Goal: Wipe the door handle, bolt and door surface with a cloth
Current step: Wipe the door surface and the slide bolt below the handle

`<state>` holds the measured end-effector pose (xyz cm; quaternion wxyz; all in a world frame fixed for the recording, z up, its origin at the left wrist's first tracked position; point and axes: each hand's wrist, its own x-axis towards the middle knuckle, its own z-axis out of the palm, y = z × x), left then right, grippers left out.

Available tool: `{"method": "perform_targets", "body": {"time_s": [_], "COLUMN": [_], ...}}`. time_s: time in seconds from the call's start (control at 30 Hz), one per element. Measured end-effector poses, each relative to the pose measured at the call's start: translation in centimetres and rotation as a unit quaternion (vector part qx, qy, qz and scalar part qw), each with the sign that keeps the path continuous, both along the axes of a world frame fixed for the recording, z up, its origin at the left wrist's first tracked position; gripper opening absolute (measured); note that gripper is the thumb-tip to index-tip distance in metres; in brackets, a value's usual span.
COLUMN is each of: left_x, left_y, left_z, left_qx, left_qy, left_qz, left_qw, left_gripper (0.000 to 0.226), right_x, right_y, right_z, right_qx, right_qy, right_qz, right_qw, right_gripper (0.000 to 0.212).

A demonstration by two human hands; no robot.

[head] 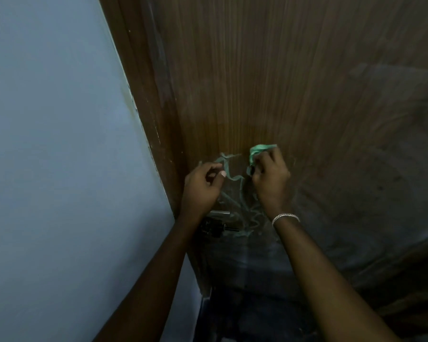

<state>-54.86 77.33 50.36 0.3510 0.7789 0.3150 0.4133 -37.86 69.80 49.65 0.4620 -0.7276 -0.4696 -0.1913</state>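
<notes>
Grip, right hand (269,178): fingers curled round the bunched green cloth (258,150), close before the door (257,70).
Grip, left hand (202,186): pinches its trailing edge.
Fixture, bolt (219,213): just below my left wrist.
Risk, I judge: loose folds hanging there snag the bolt, tugging the cloth free.

The cloth (255,151) is motion-blurred, and the left hand (203,186) half hides the bolt (220,213).

Brown wood-grain door (257,82), metal bolt (220,213) and dark handle (211,227) fixed near its left edge
</notes>
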Motion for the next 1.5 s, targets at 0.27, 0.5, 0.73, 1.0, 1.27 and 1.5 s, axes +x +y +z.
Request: {"method": "perform_targets", "body": {"time_s": [0.27,0.5,0.73,1.0,1.27,1.5], "left_x": [-1.1,-1.3,-2.9,-3.5,-4.2,-5.0], "left_y": [-0.7,-0.6,-0.5,0.2,0.5,0.8], "left_z": [0.0,0.3,-0.4,-0.3,-0.2,0.3], "left_qx": [0.152,0.169,0.139,0.145,0.142,0.14], "left_qy": [0.017,0.034,0.021,0.026,0.031,0.03], "left_qz": [0.042,0.068,0.087,0.101,0.126,0.129], "left_qw": [0.987,0.983,0.986,0.984,0.981,0.981], "left_gripper": [0.036,0.038,0.035,0.033,0.032,0.033], "right_x": [1.6,-1.3,-3.2,-3.3,-5.1,-7.7], "right_y": [-0.8,-0.4,3.6,3.2,3.4,7.9], "right_z": [-0.6,-3.7,0.1,-0.1,-2.4,-2.2], "right_qx": [0.02,-0.103,-0.046,-0.04,-0.14,-0.124], "right_qy": [-0.005,-0.006,-0.029,-0.003,-0.002,-0.048], "right_qz": [0.003,0.072,0.088,0.062,0.088,0.126], "right_qw": [1.0,0.992,0.995,0.997,0.986,0.983], "right_gripper": [0.017,0.024,0.026,0.027,0.025,0.027]}}
